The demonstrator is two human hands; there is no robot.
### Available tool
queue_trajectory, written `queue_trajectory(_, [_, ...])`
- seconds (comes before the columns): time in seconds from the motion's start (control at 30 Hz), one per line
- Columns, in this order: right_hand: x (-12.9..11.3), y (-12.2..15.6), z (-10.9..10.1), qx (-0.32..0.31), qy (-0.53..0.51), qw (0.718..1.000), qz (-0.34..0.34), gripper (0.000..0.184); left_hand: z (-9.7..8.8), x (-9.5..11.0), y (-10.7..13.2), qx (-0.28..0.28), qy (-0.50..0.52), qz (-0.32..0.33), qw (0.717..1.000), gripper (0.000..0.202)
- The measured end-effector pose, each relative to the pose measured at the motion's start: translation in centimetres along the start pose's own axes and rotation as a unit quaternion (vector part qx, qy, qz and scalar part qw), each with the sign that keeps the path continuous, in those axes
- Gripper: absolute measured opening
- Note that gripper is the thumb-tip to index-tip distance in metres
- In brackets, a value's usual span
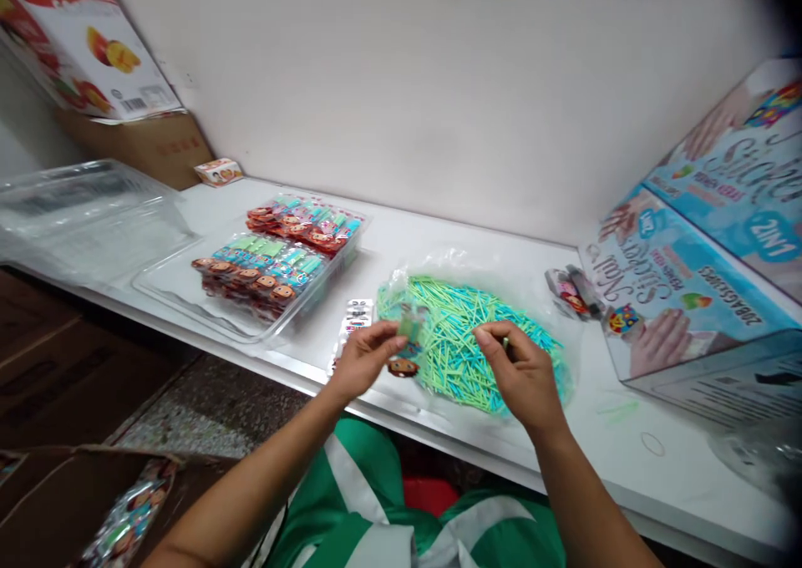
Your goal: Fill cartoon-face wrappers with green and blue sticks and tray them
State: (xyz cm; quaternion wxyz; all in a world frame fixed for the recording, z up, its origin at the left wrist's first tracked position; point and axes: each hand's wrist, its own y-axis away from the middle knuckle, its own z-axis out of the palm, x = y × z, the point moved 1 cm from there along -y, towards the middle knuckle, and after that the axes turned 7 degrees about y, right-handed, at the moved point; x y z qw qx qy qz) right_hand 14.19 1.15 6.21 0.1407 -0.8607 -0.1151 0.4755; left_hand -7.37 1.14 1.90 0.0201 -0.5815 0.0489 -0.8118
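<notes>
My left hand (368,355) pinches the edge of a small clear packet (411,334) with green contents and a brown-haired cartoon face at its lower end. Close to it, my right hand (519,376) is closed, thumb against forefinger, above a heap of thin green and blue sticks (464,342); whatever it grips is too small to make out. The sticks lie in an opened clear plastic bag (432,267). Partly behind my left hand is a flat printed strip (356,313) on the table.
Left of the bag, a clear tray (281,334) holds stacked cartoon packets (251,271). Empty clear trays (93,217) stand farther left. Blue printed boxes (677,292) occupy the right, with small dark packets (571,292) beside them. A rubber band (652,443) lies on the white table (601,476).
</notes>
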Motion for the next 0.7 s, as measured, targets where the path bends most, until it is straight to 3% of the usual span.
queue_trajectory(0.1, [1.2,0.1,-0.5,0.021,0.008,0.999,0.049,0.019,-5.4,4.3,-2.1,0.106,-0.068,0.098,0.987,0.040])
queue_trajectory(0.23, [3.3,0.6,-1.0,0.018,0.018,0.996,0.086,0.022,-14.6,10.5,-4.8,0.232,-0.212,0.215,0.925,0.045])
queue_trajectory(0.4, [4.5,1.0,-1.0,-0.003,0.034,0.993,0.109,0.025,-23.9,14.9,-6.9,0.367,-0.358,0.181,0.839,0.060])
queue_trajectory(0.53, [4.5,0.9,-0.6,-0.018,0.046,0.993,0.112,0.025,-27.7,15.4,-8.8,0.377,-0.409,0.103,0.824,0.061])
queue_trajectory(0.7, [4.4,0.6,-0.1,-0.046,0.043,0.991,0.119,0.023,-29.0,14.7,-11.5,0.362,-0.417,0.061,0.831,0.054])
